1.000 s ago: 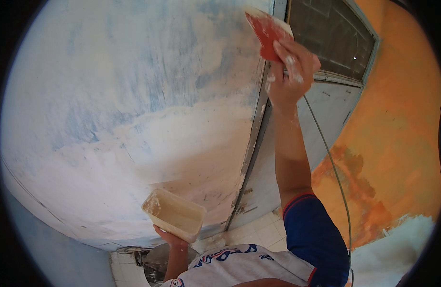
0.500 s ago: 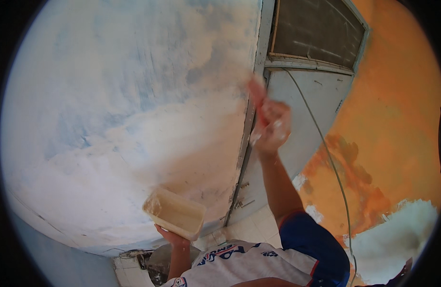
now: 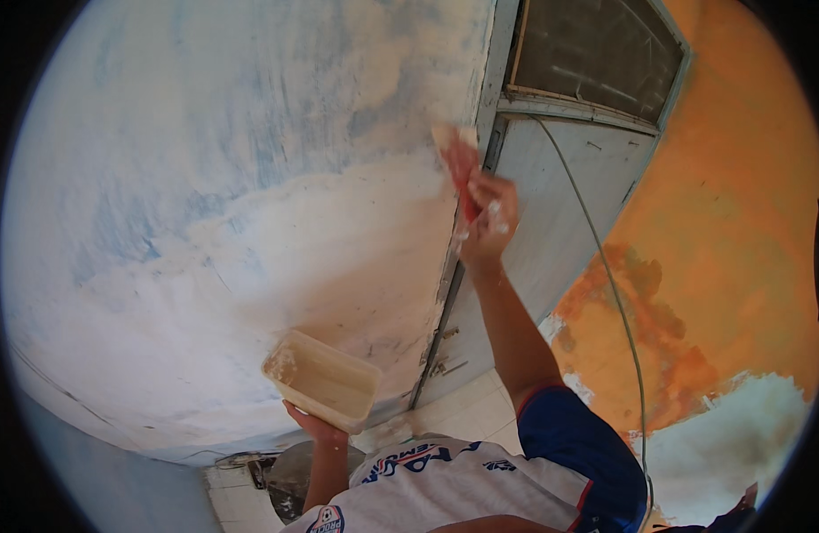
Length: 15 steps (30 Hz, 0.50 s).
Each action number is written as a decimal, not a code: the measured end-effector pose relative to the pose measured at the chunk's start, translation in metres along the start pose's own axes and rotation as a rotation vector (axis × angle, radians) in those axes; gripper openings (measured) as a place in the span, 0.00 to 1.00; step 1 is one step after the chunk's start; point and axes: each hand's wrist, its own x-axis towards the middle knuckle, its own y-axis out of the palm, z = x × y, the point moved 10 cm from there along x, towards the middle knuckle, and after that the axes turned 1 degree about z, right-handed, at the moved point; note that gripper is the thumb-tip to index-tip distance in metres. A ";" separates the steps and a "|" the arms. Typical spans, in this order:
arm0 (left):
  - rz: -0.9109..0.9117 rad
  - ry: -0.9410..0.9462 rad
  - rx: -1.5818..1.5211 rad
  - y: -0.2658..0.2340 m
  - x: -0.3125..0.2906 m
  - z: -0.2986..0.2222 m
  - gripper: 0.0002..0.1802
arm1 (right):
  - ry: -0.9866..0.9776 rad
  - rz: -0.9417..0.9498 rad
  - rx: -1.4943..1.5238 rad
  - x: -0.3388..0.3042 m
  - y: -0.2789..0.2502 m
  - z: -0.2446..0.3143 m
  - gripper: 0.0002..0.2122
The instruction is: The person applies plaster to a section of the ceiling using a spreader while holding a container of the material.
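One left hand (image 3: 320, 427) clasps one cream tub (image 3: 325, 405) from below, one right hand (image 3: 493, 218) grips one red scraper (image 3: 462, 163)

At lower centre, the tub (image 3: 338, 410) looks like smooth plastic, smeared inside; the red scraper (image 3: 461, 162), upper centre, is plastic-looking but blurred. The wall (image 3: 160, 124) at left is chalky, matt, streaked; the shirt (image 3: 551, 489), bottom centre, is matt cloth.
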 end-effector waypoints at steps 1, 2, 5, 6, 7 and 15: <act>0.006 0.000 0.007 0.000 -0.001 -0.001 0.42 | 0.008 0.004 -0.021 -0.021 -0.002 0.003 0.09; 0.015 0.001 0.010 0.002 0.000 -0.001 0.42 | 0.012 0.008 -0.042 -0.034 -0.003 0.011 0.09; 0.025 -0.025 0.007 0.004 0.000 -0.001 0.42 | 0.160 -0.085 0.117 -0.037 -0.019 -0.001 0.09; 0.022 -0.037 0.004 0.002 0.000 -0.001 0.42 | 0.193 -0.176 0.223 -0.022 -0.021 0.002 0.10; 0.000 -0.041 0.012 -0.003 -0.001 -0.002 0.42 | 0.214 -0.271 0.329 -0.006 -0.024 0.006 0.11; -0.054 -0.035 0.027 -0.014 0.002 -0.002 0.42 | 0.174 -0.452 0.402 0.117 -0.032 0.000 0.07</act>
